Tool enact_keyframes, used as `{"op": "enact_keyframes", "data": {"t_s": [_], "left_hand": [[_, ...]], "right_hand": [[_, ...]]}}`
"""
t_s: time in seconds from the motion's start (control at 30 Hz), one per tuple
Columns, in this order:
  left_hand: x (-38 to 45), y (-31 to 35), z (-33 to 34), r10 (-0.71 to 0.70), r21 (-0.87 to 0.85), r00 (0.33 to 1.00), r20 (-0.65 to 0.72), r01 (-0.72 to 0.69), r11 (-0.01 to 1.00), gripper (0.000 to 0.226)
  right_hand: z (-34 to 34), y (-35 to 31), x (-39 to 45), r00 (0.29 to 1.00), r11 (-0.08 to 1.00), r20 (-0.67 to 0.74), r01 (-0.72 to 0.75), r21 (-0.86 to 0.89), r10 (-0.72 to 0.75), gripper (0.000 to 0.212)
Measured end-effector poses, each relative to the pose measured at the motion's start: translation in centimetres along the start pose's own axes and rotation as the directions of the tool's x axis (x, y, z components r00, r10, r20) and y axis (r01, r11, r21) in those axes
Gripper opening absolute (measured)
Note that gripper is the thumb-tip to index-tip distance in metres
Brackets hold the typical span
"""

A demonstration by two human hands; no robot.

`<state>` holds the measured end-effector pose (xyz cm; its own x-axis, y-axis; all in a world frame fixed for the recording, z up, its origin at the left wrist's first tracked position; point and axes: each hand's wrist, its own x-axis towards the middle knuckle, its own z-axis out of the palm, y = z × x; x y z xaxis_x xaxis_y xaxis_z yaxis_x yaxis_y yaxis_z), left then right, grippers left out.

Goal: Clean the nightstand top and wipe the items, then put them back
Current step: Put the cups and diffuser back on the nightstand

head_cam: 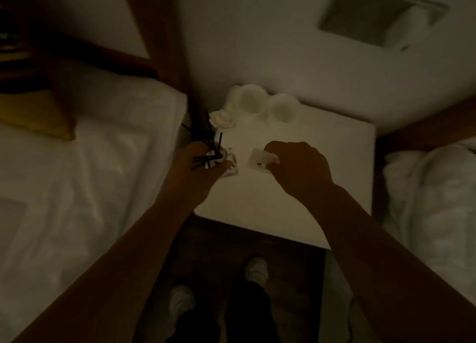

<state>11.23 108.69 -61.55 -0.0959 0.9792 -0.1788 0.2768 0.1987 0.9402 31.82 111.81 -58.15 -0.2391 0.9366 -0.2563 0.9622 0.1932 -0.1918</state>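
Both hands [198,162] [301,167] over nightstand [309,188], candles [251,100] behind, beds alongside.

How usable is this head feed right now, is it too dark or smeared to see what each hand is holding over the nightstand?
Head view: very dim, warm cast, no glare. The nightstand top is the brightest area. The left hand holds a diffuser with black reeds, softly blurred. The right hand pinches a small white item, too blurred to identify. Wide-angle bending at the edges; wall vent smeared.
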Motion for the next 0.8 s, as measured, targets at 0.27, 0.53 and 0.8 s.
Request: {"op": "enact_keyframes", "data": {"t_s": [0.27,0.53,0.8], "left_hand": [[6.6,2.6,14.9,0.152,0.057,0.983,0.108,-0.159,0.986,0.028],[11.1,2.7,23.7,0.172,-0.067,0.977,0.122,-0.165,0.984,0.025],[12.6,1.4,26.5,0.178,0.066,0.982,0.065,-0.183,0.981,0.047]], "right_hand": [[-0.5,14.1,0.5,0.988,0.988,-0.035,-0.15,-0.027,0.149,0.018],[0.3,21.4,3.7,0.975,0.976,-0.059,-0.214,-0.026,0.213,0.019],[2.5,25.2,5.8,0.97,0.97,0.009,-0.242,0.023,0.242,0.038]]}}
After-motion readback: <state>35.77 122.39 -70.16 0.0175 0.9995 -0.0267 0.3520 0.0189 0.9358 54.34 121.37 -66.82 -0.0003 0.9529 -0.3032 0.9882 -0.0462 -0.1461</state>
